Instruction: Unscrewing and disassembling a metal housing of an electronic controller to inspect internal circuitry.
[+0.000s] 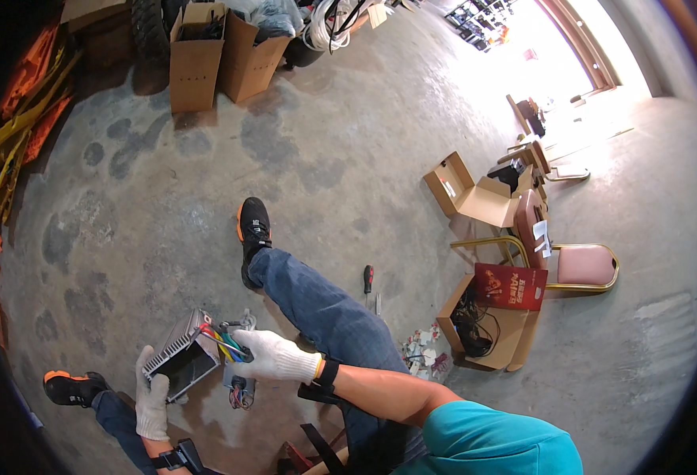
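Observation:
My left hand (pixel 152 396), in a white knit glove, is closed on the edge of a silver finned metal box (pixel 176 356) with a dark flat face. My right hand (pixel 273 356), gloved the same way, is closed at the box's right end around thick coloured cables (pixel 223 343) in red, yellow, green and blue. A dark curved piece shows at its fingers; whether it is a cable or a tool I cannot tell. Just below hangs or lies a grey part with a bundle of thin wires (pixel 241 396). Both hands are between my spread legs, above the floor.
A screwdriver (pixel 368 279) with a red and black handle lies right of my leg, near scattered scraps (pixel 421 348). An open carton (pixel 487 348) holds black cables. Chairs (pixel 586 265) stand at right, cardboard boxes (pixel 196 67) at the back, orange and yellow pieces (pixel 24 119) at left.

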`<state>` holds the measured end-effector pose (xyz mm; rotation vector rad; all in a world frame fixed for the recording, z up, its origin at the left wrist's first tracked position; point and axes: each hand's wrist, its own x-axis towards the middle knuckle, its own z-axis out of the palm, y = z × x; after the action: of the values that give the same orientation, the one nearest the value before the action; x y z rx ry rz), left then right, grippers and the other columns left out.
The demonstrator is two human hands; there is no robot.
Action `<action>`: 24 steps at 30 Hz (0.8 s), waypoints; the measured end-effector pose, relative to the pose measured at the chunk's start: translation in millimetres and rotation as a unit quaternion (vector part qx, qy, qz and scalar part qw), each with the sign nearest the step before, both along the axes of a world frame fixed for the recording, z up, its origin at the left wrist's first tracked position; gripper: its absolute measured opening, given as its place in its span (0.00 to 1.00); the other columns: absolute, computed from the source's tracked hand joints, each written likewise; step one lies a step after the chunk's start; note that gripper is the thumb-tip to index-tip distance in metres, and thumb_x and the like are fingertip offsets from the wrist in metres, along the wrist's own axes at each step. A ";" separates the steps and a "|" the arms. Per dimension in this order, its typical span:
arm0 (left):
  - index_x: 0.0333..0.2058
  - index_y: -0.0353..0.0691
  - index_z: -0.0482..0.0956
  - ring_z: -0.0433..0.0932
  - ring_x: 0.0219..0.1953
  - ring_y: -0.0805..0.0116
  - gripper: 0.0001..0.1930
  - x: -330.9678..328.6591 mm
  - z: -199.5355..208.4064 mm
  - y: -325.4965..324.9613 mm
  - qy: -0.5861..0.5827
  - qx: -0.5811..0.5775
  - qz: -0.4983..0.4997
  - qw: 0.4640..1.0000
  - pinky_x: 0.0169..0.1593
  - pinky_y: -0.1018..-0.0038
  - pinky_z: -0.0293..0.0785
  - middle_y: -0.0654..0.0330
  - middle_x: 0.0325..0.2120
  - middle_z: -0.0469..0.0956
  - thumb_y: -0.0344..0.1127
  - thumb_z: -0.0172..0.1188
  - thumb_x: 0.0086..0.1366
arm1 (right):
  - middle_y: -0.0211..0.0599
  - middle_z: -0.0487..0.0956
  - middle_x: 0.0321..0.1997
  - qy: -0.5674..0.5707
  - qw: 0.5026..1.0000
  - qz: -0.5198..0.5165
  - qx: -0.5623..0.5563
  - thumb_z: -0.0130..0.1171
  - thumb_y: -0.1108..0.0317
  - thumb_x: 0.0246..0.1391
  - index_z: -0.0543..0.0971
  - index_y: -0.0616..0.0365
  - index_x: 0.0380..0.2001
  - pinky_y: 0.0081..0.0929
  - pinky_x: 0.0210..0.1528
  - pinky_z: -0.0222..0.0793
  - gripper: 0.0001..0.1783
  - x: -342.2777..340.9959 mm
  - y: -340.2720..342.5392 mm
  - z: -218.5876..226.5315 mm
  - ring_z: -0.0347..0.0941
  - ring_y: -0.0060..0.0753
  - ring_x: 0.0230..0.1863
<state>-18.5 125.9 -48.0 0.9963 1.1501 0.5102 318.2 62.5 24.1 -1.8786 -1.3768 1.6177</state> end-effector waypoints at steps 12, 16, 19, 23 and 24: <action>0.80 0.42 0.60 0.78 0.63 0.64 0.51 2.7 7.8 1.3 -0.011 -0.031 0.009 0.999 0.62 0.70 0.81 0.55 0.67 0.74 0.63 0.72 0.70 | 0.62 0.84 0.49 0.006 1.000 -0.004 -0.002 0.68 0.57 0.61 0.76 0.64 0.57 0.48 0.55 0.78 0.28 1.0 -3.4 2.7 0.83 0.64 0.54; 0.80 0.40 0.60 0.78 0.65 0.63 0.50 5.9 4.6 0.2 -0.021 -0.018 0.018 0.999 0.65 0.68 0.79 0.54 0.67 0.75 0.61 0.72 0.71 | 0.62 0.84 0.49 0.006 1.000 0.001 0.018 0.68 0.57 0.61 0.76 0.63 0.57 0.49 0.54 0.78 0.27 1.0 -4.6 3.7 0.83 0.64 0.53; 0.80 0.40 0.60 0.79 0.64 0.63 0.49 8.4 5.6 3.6 -0.021 -0.020 0.023 0.999 0.65 0.68 0.80 0.54 0.66 0.75 0.60 0.72 0.72 | 0.62 0.84 0.48 0.010 1.000 0.001 -0.001 0.68 0.57 0.61 0.76 0.63 0.57 0.49 0.54 0.77 0.27 1.3 -4.6 5.5 0.83 0.64 0.53; 0.80 0.42 0.60 0.79 0.64 0.62 0.49 6.3 12.5 6.2 -0.035 -0.051 0.010 0.998 0.65 0.66 0.80 0.55 0.66 0.76 0.61 0.72 0.71 | 0.61 0.84 0.48 0.007 1.000 0.001 -0.008 0.68 0.57 0.61 0.76 0.62 0.56 0.49 0.54 0.77 0.27 0.7 -4.3 7.5 0.83 0.64 0.53; 0.80 0.42 0.60 0.79 0.65 0.62 0.49 4.7 13.7 6.7 -0.038 -0.068 0.002 0.997 0.68 0.64 0.78 0.56 0.67 0.76 0.61 0.72 0.71 | 0.61 0.84 0.48 0.007 1.000 0.001 -0.009 0.68 0.57 0.61 0.76 0.62 0.56 0.49 0.54 0.77 0.27 0.4 -4.1 7.8 0.83 0.65 0.53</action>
<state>-13.8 132.6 -34.3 0.8502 1.1051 0.4624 318.6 58.4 32.0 -1.8714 -1.3644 1.6470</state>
